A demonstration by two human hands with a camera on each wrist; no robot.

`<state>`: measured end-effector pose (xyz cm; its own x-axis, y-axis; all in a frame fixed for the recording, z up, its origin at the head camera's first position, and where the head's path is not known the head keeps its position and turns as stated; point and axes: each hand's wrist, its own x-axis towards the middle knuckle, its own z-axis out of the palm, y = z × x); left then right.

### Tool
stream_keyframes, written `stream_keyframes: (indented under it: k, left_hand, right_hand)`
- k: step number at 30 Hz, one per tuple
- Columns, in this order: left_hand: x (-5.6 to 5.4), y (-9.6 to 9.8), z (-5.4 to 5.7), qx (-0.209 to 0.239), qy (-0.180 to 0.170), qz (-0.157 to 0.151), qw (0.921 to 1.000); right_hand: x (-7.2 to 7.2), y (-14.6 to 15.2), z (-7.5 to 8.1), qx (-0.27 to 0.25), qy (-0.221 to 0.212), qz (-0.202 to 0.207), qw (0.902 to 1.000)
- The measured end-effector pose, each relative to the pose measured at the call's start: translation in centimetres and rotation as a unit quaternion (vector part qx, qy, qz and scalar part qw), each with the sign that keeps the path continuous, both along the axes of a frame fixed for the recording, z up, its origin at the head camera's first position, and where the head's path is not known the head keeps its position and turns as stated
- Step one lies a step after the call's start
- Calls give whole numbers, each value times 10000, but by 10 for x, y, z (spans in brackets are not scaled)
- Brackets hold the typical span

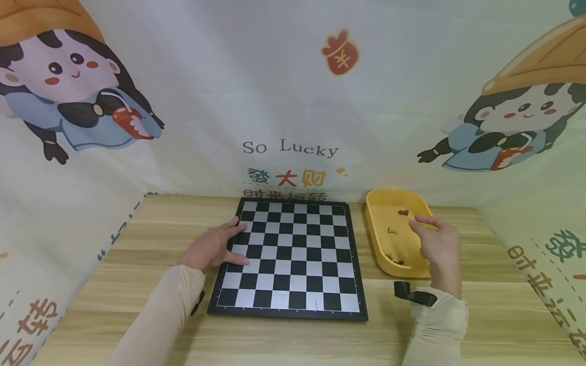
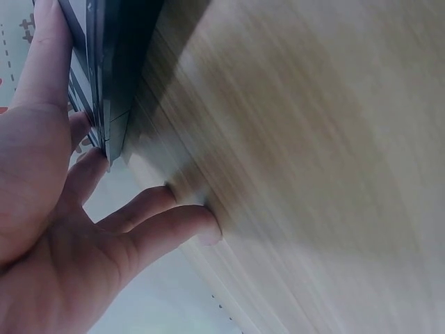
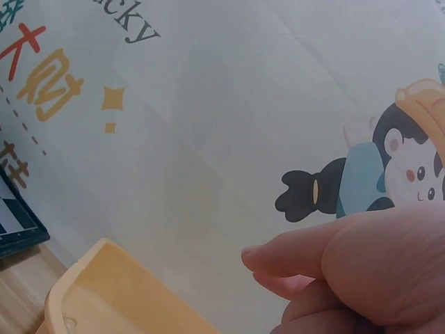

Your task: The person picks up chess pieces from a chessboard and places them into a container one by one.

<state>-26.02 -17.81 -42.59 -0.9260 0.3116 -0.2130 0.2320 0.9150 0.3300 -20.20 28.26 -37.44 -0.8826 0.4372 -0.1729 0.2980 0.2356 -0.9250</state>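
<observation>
A black-and-white chequered board (image 1: 294, 250) in a dark frame lies flat on the table. My left hand (image 1: 215, 246) rests at its left edge, thumb and a finger on top. Seen in the left wrist view, the hand (image 2: 76, 229) has its other fingers spread down beside the dark rim (image 2: 111, 69), towards the wood. Over the right side of a yellow tray (image 1: 376, 244) hovers my right hand (image 1: 437, 244), thumb and forefinger close together. From the right wrist, the hand (image 3: 361, 271) shows bent fingers; whether anything small is between the tips is hidden.
Small dark bits (image 1: 403, 212) lie in the tray, right of the board. A thin dark curved line (image 1: 316, 305) marks the board's near edge. A printed cloth (image 1: 293, 101) hangs behind and at both sides of the wooden table (image 1: 284, 343). A black strap (image 1: 414, 295) sticks out from the right sleeve.
</observation>
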Motion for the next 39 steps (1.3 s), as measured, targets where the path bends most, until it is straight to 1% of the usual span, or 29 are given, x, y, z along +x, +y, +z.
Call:
stream_keyframes:
  k: [8,15,20,23,25,28,31,33,36,39]
  left_hand:
    - [-2,-1,0,17,-17,23,10000]
    - [-1,-4,-2,63,-90,-17,9999]
    - [1,-6,-1,216,-145,140,9996]
    - [1,-8,-1,226,-91,210,9995]
    - [2,-9,-1,158,40,177,9997]
    - [4,-11,-1,-18,276,207,9994]
    - [6,-11,1,-94,664,365,9971]
    - [4,-8,3,-116,1046,447,9934]
    - [1,-1,10,-35,1570,576,9859]
    - [-1,7,19,60,1891,644,9798]
  right_hand:
    - [0,-2,1,-182,-5,57,9998]
    - [0,-5,1,-198,56,107,9997]
    - [0,-5,3,-241,213,104,9994]
    - [1,-2,5,-236,346,27,9991]
    - [2,-1,7,-169,407,-37,9990]
    - [3,1,9,17,432,-28,9991]
    - [2,1,12,324,453,31,9984]
    - [1,1,15,534,494,97,9973]
    - [-1,-2,20,844,608,199,9944]
    - [-4,-8,25,1106,841,323,9898]
